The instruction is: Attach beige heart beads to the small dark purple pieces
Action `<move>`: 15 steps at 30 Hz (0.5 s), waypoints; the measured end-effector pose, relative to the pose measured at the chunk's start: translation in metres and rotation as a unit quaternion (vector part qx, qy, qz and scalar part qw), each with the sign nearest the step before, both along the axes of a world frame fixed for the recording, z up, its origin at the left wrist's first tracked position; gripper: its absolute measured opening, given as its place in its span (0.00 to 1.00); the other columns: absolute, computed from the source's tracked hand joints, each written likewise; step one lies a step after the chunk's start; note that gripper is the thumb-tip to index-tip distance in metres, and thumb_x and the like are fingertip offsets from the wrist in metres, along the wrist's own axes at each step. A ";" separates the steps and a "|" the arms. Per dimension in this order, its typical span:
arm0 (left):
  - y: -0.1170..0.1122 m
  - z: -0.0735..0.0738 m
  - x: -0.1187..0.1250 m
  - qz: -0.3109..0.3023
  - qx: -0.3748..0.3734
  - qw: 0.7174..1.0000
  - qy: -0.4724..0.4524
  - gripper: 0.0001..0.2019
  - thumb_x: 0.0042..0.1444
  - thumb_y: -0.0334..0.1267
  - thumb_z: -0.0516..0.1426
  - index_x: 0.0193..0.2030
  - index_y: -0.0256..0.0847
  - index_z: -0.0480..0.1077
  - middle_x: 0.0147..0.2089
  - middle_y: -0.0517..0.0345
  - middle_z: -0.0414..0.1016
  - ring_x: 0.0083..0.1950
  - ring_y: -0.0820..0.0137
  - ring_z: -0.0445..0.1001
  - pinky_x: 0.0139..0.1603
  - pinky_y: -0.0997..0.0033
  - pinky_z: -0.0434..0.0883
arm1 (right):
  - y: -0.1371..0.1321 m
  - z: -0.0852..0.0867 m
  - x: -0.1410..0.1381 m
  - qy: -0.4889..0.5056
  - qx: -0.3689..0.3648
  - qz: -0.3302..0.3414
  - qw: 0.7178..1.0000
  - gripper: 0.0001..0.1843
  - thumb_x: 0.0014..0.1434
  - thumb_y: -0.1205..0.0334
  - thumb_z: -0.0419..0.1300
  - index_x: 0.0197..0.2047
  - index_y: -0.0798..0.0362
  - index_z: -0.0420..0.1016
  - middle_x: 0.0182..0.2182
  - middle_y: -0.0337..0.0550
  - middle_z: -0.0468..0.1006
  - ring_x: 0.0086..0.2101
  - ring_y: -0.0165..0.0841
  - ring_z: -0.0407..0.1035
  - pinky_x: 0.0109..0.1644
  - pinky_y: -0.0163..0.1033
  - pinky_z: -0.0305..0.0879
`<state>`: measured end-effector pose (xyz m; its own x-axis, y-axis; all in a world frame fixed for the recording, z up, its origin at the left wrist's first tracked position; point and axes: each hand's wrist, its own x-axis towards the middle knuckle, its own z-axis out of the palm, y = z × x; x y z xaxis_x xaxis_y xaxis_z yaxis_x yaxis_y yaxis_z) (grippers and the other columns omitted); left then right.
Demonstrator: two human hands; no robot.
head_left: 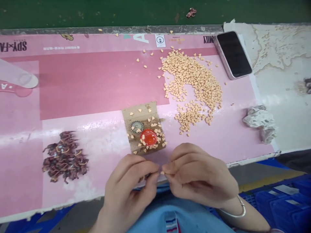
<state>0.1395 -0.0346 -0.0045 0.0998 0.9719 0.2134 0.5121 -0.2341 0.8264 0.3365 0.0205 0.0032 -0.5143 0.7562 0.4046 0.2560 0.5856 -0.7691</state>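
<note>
Left grip (131, 181) pinches a dark figurine (147, 176), right grip (199, 174) a tan piece (162, 172), axes unclear.

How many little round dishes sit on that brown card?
2 on the brown card: a grey crimped bottle cap and, to its lower right, a red dish. None look hidden.

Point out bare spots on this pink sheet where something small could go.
Widest: the dark pink panel, left of the tan pieces and beyond the cardboard. A smaller one lies between the cardboard and the dark figures. Crowded: among the tan pieces, on the cardboard, and below it, around the left hand and right hand.
</note>
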 end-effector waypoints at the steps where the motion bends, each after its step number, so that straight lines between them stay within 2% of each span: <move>1: 0.000 -0.001 0.002 0.008 0.002 1.000 -0.002 0.09 0.67 0.27 0.56 0.42 0.46 0.74 0.34 0.59 0.79 0.32 0.73 0.77 0.30 0.75 0.74 | -0.001 0.000 -0.005 0.001 0.005 0.001 1.000 0.15 0.63 0.77 0.63 0.41 0.44 0.70 0.30 0.36 0.85 0.29 0.30 0.79 0.38 0.37 0.83; 5: 0.004 0.000 0.007 0.034 0.028 0.999 0.032 0.09 0.67 0.28 0.55 0.38 0.44 0.74 0.33 0.57 0.81 0.32 0.70 0.79 0.30 0.73 0.75 | -0.002 -0.001 -0.014 0.004 0.013 -0.020 1.000 0.14 0.63 0.77 0.64 0.39 0.46 0.70 0.29 0.37 0.85 0.28 0.29 0.78 0.39 0.34 0.83; 10: 0.008 0.003 0.004 0.037 0.067 0.995 0.058 0.11 0.62 0.22 0.56 0.39 0.44 0.72 0.33 0.60 0.81 0.32 0.73 0.79 0.32 0.77 0.76 | -0.005 -0.005 -0.020 0.054 -0.051 -0.045 0.996 0.15 0.60 0.79 0.63 0.41 0.47 0.69 0.31 0.37 0.85 0.31 0.30 0.80 0.40 0.36 0.82; 15: 0.002 -0.002 -0.002 0.014 0.052 0.997 0.061 0.09 0.66 0.26 0.56 0.42 0.46 0.72 0.34 0.58 0.80 0.31 0.71 0.79 0.30 0.77 0.76 | -0.005 -0.008 -0.025 0.095 -0.061 -0.064 0.992 0.15 0.60 0.77 0.61 0.41 0.46 0.69 0.31 0.37 0.84 0.30 0.31 0.78 0.37 0.37 0.80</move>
